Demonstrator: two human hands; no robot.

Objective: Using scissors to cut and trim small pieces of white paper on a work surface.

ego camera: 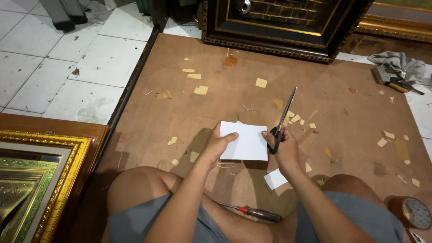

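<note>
White paper (245, 143) sat between both hands above the brown board (180, 103). Left hand (216, 146) pinched its left edge, thumb on top. Right hand (282, 145) gripped black-handled scissors (282, 118), fingers clenched through the loops, blades seemingly shut and pointing away. A screwdriver (254, 212) lay between the knees, near a small paper scrap (275, 178).

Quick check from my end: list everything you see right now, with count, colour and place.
white paper sheet: 1, white, held between both hands
scissors: 1, black handles, in right hand
small paper piece: 1, white, board near right knee
screwdriver: 1, red and black handle, between the legs
paper scraps: many, yellowish, scattered on board
brown board: 1, brown, on floor
tape roll: 1, brown, lower right
dark frame: 1, top
gold frame: 1, lower left
grey cloth: 1, upper right
left hand: on sheet
right hand: gripping scissors
</note>
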